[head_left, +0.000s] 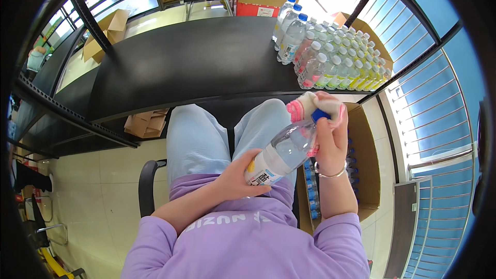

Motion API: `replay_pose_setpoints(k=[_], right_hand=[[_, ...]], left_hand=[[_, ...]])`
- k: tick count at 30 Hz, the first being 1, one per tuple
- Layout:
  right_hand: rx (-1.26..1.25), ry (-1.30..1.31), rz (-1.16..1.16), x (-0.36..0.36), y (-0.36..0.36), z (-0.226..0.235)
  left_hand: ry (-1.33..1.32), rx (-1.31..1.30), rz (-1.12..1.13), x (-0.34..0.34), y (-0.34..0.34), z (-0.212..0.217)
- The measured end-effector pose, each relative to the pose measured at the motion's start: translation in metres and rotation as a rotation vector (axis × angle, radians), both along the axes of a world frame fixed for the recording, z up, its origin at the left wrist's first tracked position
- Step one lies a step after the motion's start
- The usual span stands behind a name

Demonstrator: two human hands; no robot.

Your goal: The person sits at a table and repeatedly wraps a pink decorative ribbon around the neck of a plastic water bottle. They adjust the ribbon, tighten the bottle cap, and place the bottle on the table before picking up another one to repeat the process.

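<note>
Sitting at a black worktop [196, 57], the person is holding a clear plastic bottle [284, 152] slantwise above their lap, blue cap [319, 115] pointing up and away. The left hand [238, 178] is wrapping its grip around the lower, labelled end of the bottle, while the right hand [330, 139] is closing around the neck just below the cap, with a white and pink cloth [315, 104] bunched at its fingertips. Both grips are closed on the bottle. Judging from this, the bottle is being wiped or checked near the cap; the next move probably calls for a steady hold at the base while the upper hand is working round the neck.

The bottle's label [263, 171] is a white band with a yellow patch and dark print, sitting near the base. On the far right of the worktop a tight cluster of bottles [336, 62] is standing upright: taller ones with blue caps at the back, then rows with white caps and pink, green and yellow labels. An open brown carton [364, 150] is resting on the floor at the person's right, with blue-capped bottles showing inside. Another carton with a red and white side [256, 9] is sitting beyond the worktop, and an open cardboard box [106, 31] is lying to the far left.
</note>
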State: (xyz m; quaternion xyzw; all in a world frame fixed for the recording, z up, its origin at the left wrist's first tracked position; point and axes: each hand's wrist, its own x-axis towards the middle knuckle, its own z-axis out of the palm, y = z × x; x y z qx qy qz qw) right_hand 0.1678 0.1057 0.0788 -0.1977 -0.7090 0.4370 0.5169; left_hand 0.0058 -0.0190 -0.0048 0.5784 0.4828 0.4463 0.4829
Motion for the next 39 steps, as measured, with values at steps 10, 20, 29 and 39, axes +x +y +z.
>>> replay_pose_setpoints(k=[10, 20, 29, 39], right_hand=[[0.273, 0.508, 0.417, -0.011, 0.003, -0.009], [0.374, 0.413, 0.330, -0.005, -0.010, 0.002], [0.257, -0.114, -0.236, 0.005, -0.005, 0.002], [0.052, -0.126, -0.233, -0.009, -0.006, -0.009]], left_hand=[[-0.314, -0.177, -0.357, -0.016, 0.005, -0.010], [-0.780, -0.488, -0.674, -0.020, 0.003, -0.019], [0.114, -0.158, -0.078, -0.020, 0.011, 0.024], [0.788, 0.327, 0.141, -0.048, 0.020, 0.036]])
